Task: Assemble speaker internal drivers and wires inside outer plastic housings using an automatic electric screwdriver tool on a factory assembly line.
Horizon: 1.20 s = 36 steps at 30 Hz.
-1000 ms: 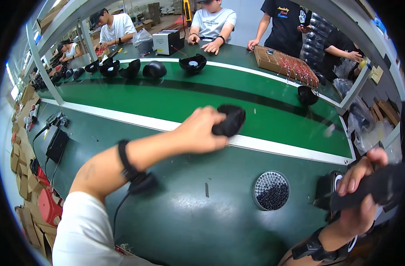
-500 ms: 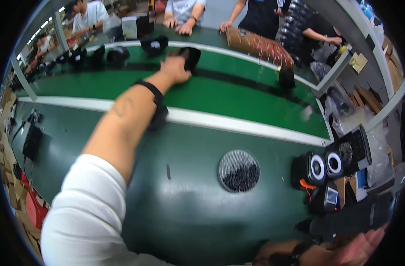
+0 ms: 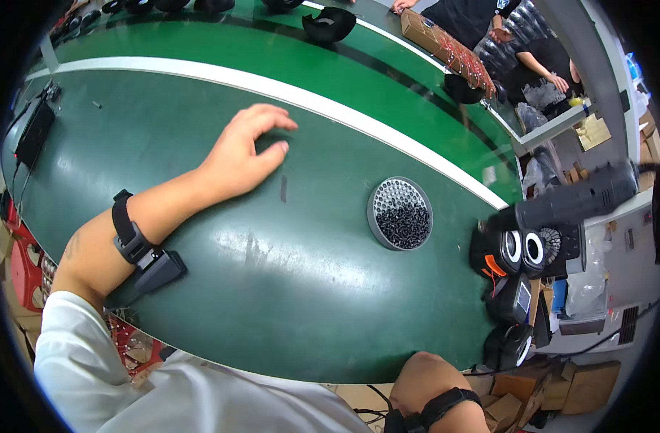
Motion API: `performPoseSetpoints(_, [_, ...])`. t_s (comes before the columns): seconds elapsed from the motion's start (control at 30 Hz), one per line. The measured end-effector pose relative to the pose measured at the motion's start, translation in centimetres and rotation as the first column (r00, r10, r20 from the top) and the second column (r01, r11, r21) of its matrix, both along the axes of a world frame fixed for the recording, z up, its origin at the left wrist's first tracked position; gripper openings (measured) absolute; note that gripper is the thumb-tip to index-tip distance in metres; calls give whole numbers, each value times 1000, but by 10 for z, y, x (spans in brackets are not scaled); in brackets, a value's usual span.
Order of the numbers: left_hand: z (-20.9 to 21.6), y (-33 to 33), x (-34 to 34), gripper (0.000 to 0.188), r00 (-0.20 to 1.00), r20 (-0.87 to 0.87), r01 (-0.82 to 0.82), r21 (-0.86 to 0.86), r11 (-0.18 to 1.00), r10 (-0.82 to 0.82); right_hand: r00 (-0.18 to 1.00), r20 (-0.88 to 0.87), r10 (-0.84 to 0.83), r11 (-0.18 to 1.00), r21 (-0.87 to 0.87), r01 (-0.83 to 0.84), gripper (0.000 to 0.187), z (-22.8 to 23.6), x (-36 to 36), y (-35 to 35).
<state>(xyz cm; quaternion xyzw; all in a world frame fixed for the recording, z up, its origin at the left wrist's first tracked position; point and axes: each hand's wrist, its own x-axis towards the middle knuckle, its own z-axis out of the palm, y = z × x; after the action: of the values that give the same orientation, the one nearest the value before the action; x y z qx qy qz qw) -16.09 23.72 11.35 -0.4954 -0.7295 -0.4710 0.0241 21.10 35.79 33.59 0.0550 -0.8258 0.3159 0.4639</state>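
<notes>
My left hand point(image 3: 250, 148) hovers over or rests on the dark green tabletop, fingers apart and slightly curled, with nothing in it. Beyond it, a black rounded shell point(image 3: 329, 26) lies on the green conveyor belt. To the hand's right sits a round grey dish point(image 3: 374, 225) with small black screws point(image 3: 405, 226) heaped on its near side. Only my bent right arm point(image 3: 427, 382), with a black strap, shows at the lower edge; its hand is out of view. A black cylindrical power tool, seemingly an electric screwdriver point(image 3: 575, 196), points left above the right side, its cord at the right end.
Black devices with white ring fronts point(image 3: 512, 247) crowd the table's right edge. A white rail point(image 3: 344, 124) divides table from belt. A black power adapter point(image 3: 35, 136) lies far left. Across the belt, other people work by a cardboard box of red wires point(image 3: 445, 47).
My left hand has come back from the black shell on the belt to the near tabletop, now empty. The view has tilted down, and the electric screwdriver appears higher.
</notes>
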Motion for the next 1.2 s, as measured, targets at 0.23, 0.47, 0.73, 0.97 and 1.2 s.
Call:
performPoseSetpoints(0.23, [4, -11, 36, 18, 970, 72, 232, -16, 973, -230, 967, 176, -182, 944, -243, 222, 33, -61, -42, -31])
performPoseSetpoints(0.47, [13, -33, 41, 22, 906, 289, 315, 24, 949, -308, 740, 595, -314, 918, -9, 397, 58, -142, -113, -24])
performPoseSetpoints(0.73, [12, -33, 41, 26, 896, 312, 321, 38, 946, -317, 287, 496, -819, 516, 420, 747, 115, -205, -153, 32])
performPoseSetpoints(0.97, [12, -31, 42, 28, 901, 282, 341, 11, 940, -331, 399, 435, -807, 560, 350, 751, 103, -219, -156, 58])
performPoseSetpoints(1.2, [10, -36, 41, 28, 892, 333, 316, 24, 949, -305, 621, 472, -625, 779, 325, 536, 98, -214, -157, 39])
